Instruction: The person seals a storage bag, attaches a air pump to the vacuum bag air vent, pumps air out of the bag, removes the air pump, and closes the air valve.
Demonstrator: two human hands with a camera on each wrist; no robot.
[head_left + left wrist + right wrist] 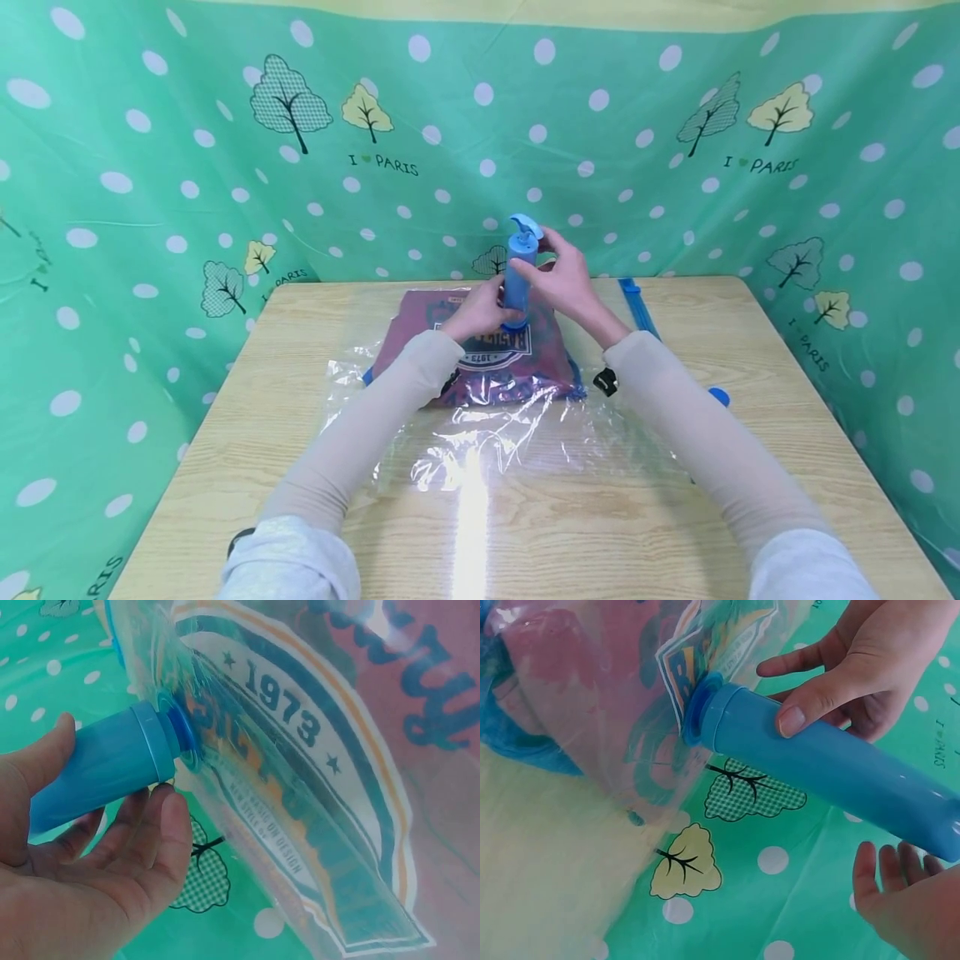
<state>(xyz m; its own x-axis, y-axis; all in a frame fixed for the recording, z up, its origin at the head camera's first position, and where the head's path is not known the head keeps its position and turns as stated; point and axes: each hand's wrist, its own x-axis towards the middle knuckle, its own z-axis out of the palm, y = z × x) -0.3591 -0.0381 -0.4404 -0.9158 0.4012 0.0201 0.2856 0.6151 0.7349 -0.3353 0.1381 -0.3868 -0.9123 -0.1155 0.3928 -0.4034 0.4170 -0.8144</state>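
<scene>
A blue hand pump (517,279) stands over a clear plastic storage bag (480,437), its base at the blue round valve (180,731) in the film. Inside the bag lies a folded maroon garment (405,325) printed with a badge and "1973". My left hand (477,312) grips the pump low down, thumb on one side and fingers round the other, as the left wrist view shows. Near the pump's top, my right hand (566,279) has its fingertips close beside the body, fingers loosely extended. The curved blue handle (527,225) sits at the top end.
A long blue strip (637,307) lies on the table's far right part, and a blue round cap (718,396) shows beside my right forearm. The wooden table (225,467) ends at a green dotted cloth (480,133) hanging behind and at both sides.
</scene>
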